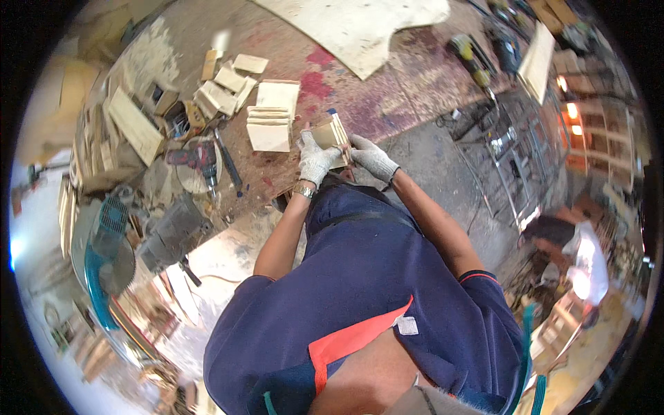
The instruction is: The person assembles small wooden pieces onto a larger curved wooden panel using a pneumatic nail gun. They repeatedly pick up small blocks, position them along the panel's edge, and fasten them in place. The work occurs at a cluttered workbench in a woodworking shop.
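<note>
Both my hands wear pale knit work gloves with bare fingertips showing. Between them, at the near edge of the workbench [277,166], is a small stack of thin plywood pieces [325,135], tilted with its layered edges toward the right. My left hand [317,158] grips its left side, thumb and fingers closed on it. On the right side, my right hand [371,158] closes its fingers against the edges. Just left of my left hand stands a neat pile of cut plywood blocks [270,131] on the bench.
Loose wood offcuts [225,90] lie at the far left of the bench, near a red-black cordless drill [197,159] and a dark hammer-like tool [228,159]. A large plywood sheet [360,28] spans the far side. Power tools [474,59] sit far right; a teal circular-blade saw [104,256] stands left.
</note>
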Demonstrator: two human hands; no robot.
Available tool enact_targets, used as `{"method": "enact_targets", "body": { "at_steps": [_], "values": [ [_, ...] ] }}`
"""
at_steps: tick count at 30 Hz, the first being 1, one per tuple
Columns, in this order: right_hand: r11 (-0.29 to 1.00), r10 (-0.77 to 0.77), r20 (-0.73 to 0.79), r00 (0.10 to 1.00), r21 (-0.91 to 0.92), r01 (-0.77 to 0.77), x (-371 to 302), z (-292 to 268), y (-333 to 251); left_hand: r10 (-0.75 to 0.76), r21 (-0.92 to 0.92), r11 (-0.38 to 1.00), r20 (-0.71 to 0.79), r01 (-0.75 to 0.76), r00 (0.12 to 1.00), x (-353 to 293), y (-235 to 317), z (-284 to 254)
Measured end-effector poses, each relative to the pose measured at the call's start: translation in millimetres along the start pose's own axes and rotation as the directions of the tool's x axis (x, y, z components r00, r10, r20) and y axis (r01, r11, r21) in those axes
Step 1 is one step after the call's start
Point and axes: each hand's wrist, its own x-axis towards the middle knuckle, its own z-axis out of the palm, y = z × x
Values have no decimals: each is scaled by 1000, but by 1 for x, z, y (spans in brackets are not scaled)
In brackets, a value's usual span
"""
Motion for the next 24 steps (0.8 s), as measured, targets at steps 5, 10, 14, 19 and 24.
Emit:
{"method": "enact_targets", "body": {
  "at_steps": [5,10,14,19,24],
  "values": [
    [997,-57,126,990,66,49,64,-6,9,-50,74,995,-220,68,974,-28,24,-24],
    [844,-95,235,967,-496,204,73,-46,-37,-28,133,986,-463,101,886,-43,58,-26],
    [862,-140,143,980,-470,192,103,-116,-45,-322,-444,885,-369,139,872,-34,63,-3],
    [1000,22,-72,997,-16,-24,132,-213,-88,-561,-821,571,-368,25,741,-12,100,56],
    [923,20,121,993,378,-64,186,-284,-90,-594,-921,389,-246,6,766,0,143,87]
  ]
}}
